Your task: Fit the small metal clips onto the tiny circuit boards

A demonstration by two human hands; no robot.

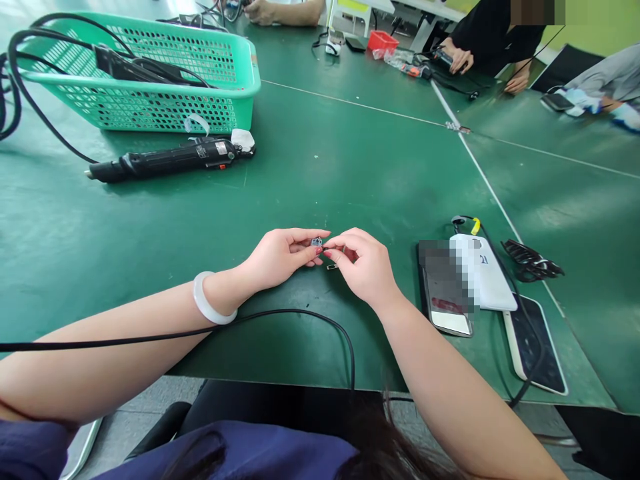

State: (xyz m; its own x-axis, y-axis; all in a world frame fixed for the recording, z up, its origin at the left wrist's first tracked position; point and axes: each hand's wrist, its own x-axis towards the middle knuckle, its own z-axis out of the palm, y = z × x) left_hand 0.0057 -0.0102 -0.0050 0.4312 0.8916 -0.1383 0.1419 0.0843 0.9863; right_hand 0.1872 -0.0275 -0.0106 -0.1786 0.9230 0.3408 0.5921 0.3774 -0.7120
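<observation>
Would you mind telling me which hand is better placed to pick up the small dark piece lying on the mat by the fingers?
Probably the right hand: the small dark piece lies just beside its fingertips, while the left hand pinches the small grey part and sits slightly farther away.

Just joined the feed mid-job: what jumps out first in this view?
At centre, the left hand and right hand meet over the green table, pinching a tiny grey part between their fingertips. Behind them to the left lies a black electric screwdriver in front of a green basket holding cables. Phones lie at the right.
</observation>
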